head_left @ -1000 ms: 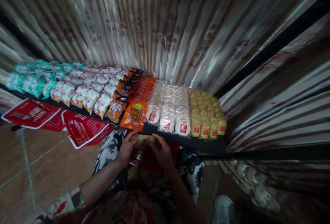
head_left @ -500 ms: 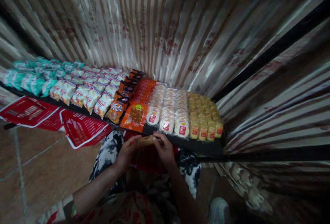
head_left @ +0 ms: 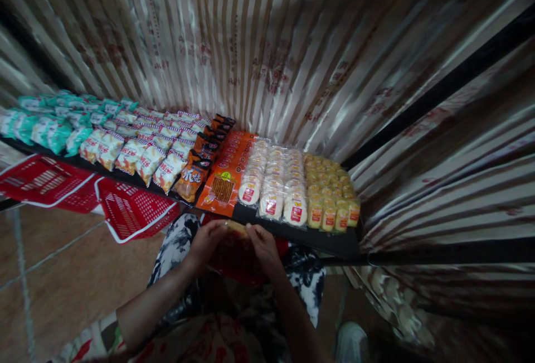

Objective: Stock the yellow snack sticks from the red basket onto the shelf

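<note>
Shelf (head_left: 317, 237): dark flat board with a straight front edge, set against a glossy striped curtain (head_left: 267, 45) in cream and brown folds.

Stock in rows running from the front edge to the back, left to right: crinkled teal packets (head_left: 37, 129); white packets with red print (head_left: 137, 151); brown-orange pouches (head_left: 196, 168); flat orange sachets (head_left: 225, 176), glossy, one with a picture of sticks; round pale cakes (head_left: 276, 184) in clear film with red labels; small yellow cakes (head_left: 332, 190) at the right end.

Red plastic baskets (head_left: 129, 212): latticed, white-rimmed, below the shelf's left half.

Held item: small flat snack packet (head_left: 236, 229), yellowish-tan, shiny wrapper, just under the shelf's front edge below the orange sachets, over a red basket on the person's lap.

Left hand (head_left: 207, 243): fingers curled onto the packet's left end. Right hand (head_left: 263, 246): fingers pinched on its right end. The packet spans the gap between the two hands, both closed on it.
</note>
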A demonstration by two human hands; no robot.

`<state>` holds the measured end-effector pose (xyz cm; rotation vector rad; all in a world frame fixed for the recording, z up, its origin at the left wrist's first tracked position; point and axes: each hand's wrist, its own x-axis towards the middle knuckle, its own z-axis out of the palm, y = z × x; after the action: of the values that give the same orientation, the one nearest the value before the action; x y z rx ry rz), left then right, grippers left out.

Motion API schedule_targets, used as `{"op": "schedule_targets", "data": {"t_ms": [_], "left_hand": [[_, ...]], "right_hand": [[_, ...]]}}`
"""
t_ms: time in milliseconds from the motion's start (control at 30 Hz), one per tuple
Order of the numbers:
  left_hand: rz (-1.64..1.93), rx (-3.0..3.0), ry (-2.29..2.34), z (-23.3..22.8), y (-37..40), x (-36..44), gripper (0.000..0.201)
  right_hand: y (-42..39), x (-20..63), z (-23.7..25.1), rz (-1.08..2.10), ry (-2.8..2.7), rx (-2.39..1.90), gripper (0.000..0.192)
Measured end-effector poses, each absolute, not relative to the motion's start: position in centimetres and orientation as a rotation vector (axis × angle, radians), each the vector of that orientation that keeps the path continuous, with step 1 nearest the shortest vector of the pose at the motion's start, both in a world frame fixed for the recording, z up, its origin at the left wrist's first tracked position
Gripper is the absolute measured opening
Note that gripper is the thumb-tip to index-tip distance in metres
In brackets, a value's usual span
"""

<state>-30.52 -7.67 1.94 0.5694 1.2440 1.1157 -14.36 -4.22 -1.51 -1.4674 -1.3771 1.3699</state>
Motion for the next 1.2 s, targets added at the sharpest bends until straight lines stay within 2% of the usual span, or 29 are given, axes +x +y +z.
{"op": "schedule_targets", "data": {"t_ms": [100, 300, 500, 667, 767, 1033, 1200], "left_hand": [[1.106, 0.587, 1.297, 2.2, -7.2, -30.9, 0.035], [1.094, 0.584, 1.32, 2.1, -6.3, -31.5, 0.035], [1.122, 0.601, 1.287, 2.2, -5.4, -31.6, 0.026], [1.108, 0.653, 1.246, 1.9, -4.9, -30.6, 0.038], [1.071, 0.669, 1.179, 2.0, -4.6, -29.5, 0.043], [1.054, 0.771, 1.083, 1.5, -3.5, -25.0, 0.024], [1.058, 0.78, 1.025, 0.5, -3.4, -21.9, 0.022]], "right_hand": [[-4.3, -14.9, -1.4, 1.44, -1.315, -1.461, 0.046], [-4.2, -15.7, -0.4, 1.512, -1.223, -1.438, 0.044], [-2.7, -15.3, 0.5, 1.527, -1.171, -1.353, 0.042], [-0.3, -13.6, 2.0, 1.399, -1.189, -1.424, 0.051], [1.0, -12.6, 3.1, 1.338, -1.244, -1.404, 0.05], [1.9, -10.6, 4.2, 1.037, -1.454, -1.43, 0.036], [0.1, -8.9, 3.4, 0.755, -1.501, -1.543, 0.033]]}}
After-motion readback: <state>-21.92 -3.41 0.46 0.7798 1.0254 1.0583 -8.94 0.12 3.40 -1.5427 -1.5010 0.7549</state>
